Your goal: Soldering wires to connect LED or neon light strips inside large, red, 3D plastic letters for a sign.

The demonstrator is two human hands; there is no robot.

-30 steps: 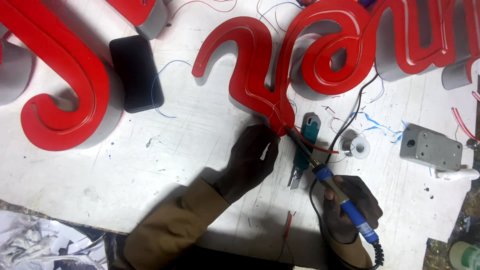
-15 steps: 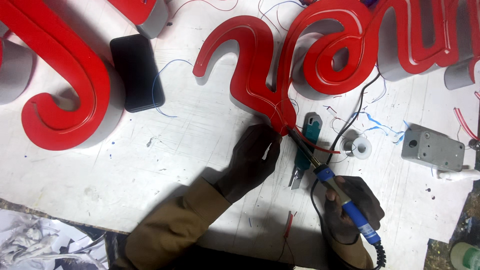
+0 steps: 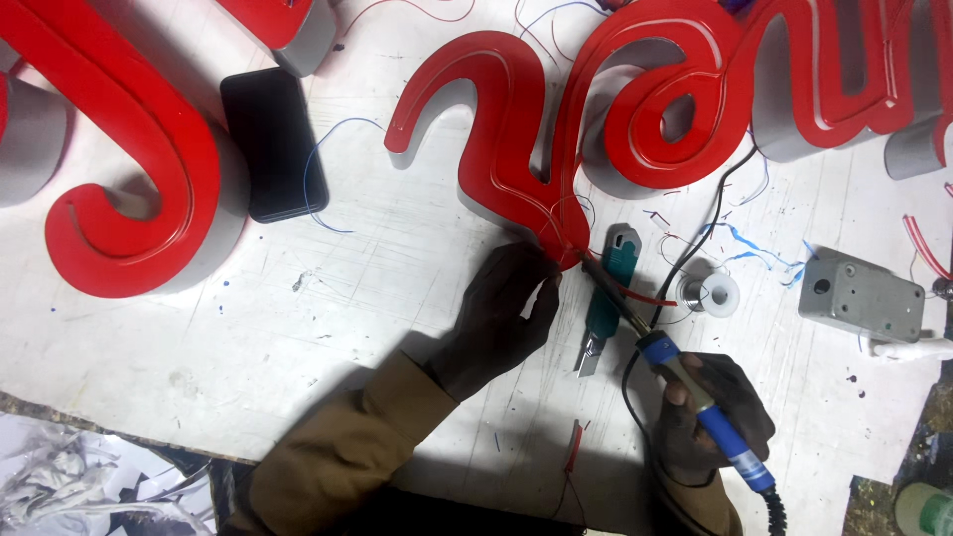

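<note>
Hands of one person work at the lower tip of a large red channel letter (image 3: 516, 149) lying face up on a scuffed white table (image 3: 328, 328). The left hand (image 3: 501, 313) comes up from the bottom of the view in a brown sleeve (image 3: 342, 462), wrist bent, its fingers curled and pinched together right at the letter's pointed tip; what they pinch is too small to tell. The right hand (image 3: 710, 417) sits lower and further right, fist closed around the blue handle of a soldering iron (image 3: 675, 372), which slants up and left so its metal tip meets the same point of the letter, just beside the left fingertips. A black cord trails from the handle off the bottom edge.

Between the hands lies a teal utility knife (image 3: 606, 303), under the iron's shaft. A small spool of solder (image 3: 717, 295) rests just right of it, and a grey metal box (image 3: 862, 298) further right. A black phone (image 3: 273, 144) lies near another red letter (image 3: 119, 169) on the left.
</note>
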